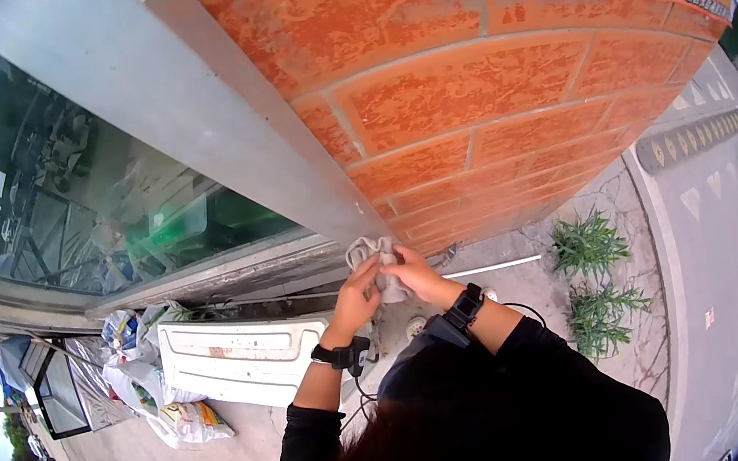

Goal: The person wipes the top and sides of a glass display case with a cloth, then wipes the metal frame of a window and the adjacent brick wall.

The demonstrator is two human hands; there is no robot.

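Note:
Both my hands meet in front of me on a crumpled grey-white cloth (370, 251), close to the foot of an orange brick wall (463, 95). My left hand (356, 294) grips the cloth's lower left side. My right hand (414, 271) holds its right side, fingers curled over it. Each wrist carries a black band, and both sleeves are black. A thin cable hangs from the left wrist band.
A grey metal frame (183, 115) and a glass window (73, 206) run left of the wall. Below lie a white panel (245, 356), bags (161, 392) and a white pipe (492, 265). Green weeds (588, 247) grow by the paved road (715, 210) at right.

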